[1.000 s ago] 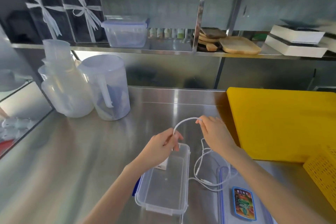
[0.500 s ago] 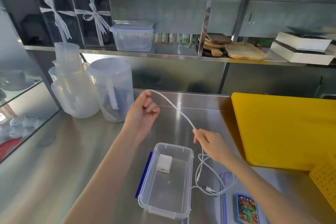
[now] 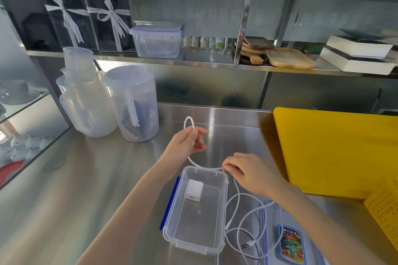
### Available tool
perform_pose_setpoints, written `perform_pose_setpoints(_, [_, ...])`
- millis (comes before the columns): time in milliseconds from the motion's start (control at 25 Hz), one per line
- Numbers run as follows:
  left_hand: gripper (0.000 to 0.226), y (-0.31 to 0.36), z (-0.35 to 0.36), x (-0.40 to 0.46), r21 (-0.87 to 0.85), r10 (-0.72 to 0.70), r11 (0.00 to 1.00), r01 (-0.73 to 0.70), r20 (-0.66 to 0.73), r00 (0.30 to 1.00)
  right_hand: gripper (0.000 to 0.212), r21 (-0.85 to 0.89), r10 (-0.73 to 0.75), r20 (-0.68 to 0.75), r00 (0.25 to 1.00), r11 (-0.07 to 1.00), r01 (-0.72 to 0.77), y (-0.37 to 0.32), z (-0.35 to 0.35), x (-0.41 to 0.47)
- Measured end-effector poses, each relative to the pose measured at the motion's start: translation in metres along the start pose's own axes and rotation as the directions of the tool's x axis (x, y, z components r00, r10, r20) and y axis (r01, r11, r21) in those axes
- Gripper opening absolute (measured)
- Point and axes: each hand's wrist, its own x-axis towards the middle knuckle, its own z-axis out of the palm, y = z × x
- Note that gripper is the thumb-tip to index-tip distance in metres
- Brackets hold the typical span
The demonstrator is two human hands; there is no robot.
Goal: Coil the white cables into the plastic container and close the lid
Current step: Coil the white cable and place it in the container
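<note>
Cable [image 3: 237, 202] loops off the container's [image 3: 172, 217] right edge onto bare bench [image 3: 86, 189]; left hand [image 3: 187, 142] pinches a small loop beyond its far rim, right hand [image 3: 252, 172] pinches cable at that rim.

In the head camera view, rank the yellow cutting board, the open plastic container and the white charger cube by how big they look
1. yellow cutting board
2. plastic container
3. white charger cube, lying inside the container
</note>
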Motion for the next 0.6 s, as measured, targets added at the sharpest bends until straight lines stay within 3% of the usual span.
perform_pose_setpoints(160, [0.03,-0.018,0.009,-0.007,0.346,-0.087,0.938,0.013,0.198,0.976,0.026,0.039,-0.012,-0.045,0.999,0.999,0.014,-0.005,-0.01,-0.003])
perform_pose_setpoints(320, [0.033,-0.026,0.02,-0.018,0.451,-0.185,0.892,0.032,0.3,0.936,0.022,0.089,0.009,-0.097,0.995,0.996,0.0,-0.006,-0.021,-0.003])
perform_pose_setpoints(480, [0.038,-0.018,0.034,-0.029,0.232,-0.3,0.945,0.232,0.323,0.897,0.021,0.173,0.043,-0.125,0.991,0.985,-0.021,-0.005,-0.024,-0.003])
perform_pose_setpoints(600, [0.041,-0.014,0.032,-0.032,0.144,-0.317,0.948,0.283,0.367,0.875,0.02,0.273,0.063,-0.135,0.989,0.962,-0.023,-0.005,-0.021,-0.003])
